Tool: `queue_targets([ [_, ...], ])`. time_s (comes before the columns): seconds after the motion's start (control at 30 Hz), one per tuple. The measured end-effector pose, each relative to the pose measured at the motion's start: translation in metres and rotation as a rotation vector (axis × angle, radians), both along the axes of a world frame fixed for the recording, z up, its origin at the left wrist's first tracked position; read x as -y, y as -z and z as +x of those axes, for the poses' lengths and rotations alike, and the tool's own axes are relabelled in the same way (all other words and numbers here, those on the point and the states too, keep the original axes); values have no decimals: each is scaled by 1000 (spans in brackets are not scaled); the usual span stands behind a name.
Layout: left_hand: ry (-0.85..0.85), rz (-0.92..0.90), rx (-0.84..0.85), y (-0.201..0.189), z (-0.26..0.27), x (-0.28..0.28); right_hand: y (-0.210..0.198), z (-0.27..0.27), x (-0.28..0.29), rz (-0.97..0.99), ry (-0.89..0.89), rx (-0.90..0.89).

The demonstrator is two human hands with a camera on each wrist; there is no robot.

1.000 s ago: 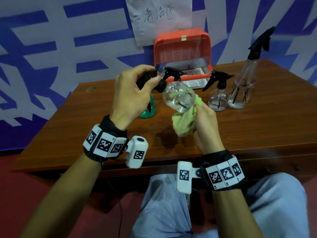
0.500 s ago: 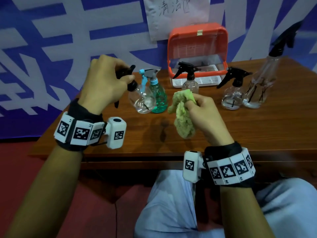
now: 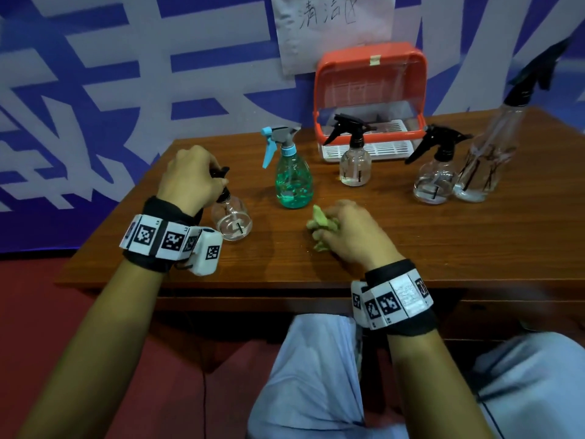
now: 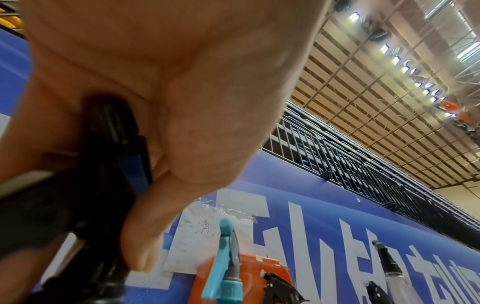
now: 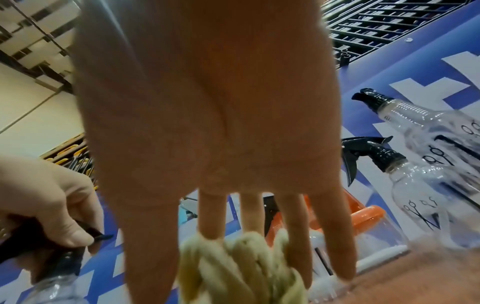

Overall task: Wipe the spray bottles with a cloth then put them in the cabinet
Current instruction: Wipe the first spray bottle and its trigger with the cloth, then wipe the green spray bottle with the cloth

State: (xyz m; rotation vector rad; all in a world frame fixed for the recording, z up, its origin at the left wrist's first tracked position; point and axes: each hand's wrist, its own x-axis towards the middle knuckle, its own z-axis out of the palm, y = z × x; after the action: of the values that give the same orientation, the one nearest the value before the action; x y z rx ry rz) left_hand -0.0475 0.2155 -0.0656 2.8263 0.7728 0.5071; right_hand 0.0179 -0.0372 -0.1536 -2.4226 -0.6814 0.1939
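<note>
My left hand [image 3: 202, 179] grips the black trigger head [image 4: 111, 144] of a small round clear spray bottle [image 3: 232, 221], which stands upright on the wooden table [image 3: 411, 248] at the front left. The green cloth [image 3: 319, 228] lies bunched on the table in the middle. My right hand [image 3: 345, 231] rests on it; in the right wrist view its fingers [image 5: 293, 236] are straight over the cloth [image 5: 241, 267]. The orange cabinet [image 3: 370, 74] stands at the back with its clear lid raised and its white rack showing.
Further back stand a teal bottle [image 3: 292, 182], a small clear bottle [image 3: 355, 166], a round clear bottle [image 3: 435, 182] and a tall clear bottle [image 3: 484, 160]. A blue and white banner wall rises behind the table. My knees are under the front edge.
My left hand carried the clear bottle left and set it down on the table. My right hand brought the cloth down onto the table and its fingers straightened.
</note>
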Motion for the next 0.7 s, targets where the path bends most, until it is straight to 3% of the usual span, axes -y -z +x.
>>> queue_targets([
  [0.07, 10, 5, -33, 2, 8, 0, -6, -2, 3, -171, -23, 16],
  [0.27, 3, 77, -70, 9, 24, 0, -15, -1, -8, -43, 63, 52],
  [0.53, 15, 104, -122, 8, 35, -3, -6, -11, -15, -273, 22, 71],
  [0.7, 137, 129, 85, 0, 39, 17, -12, -12, -18, -268, -16, 76],
])
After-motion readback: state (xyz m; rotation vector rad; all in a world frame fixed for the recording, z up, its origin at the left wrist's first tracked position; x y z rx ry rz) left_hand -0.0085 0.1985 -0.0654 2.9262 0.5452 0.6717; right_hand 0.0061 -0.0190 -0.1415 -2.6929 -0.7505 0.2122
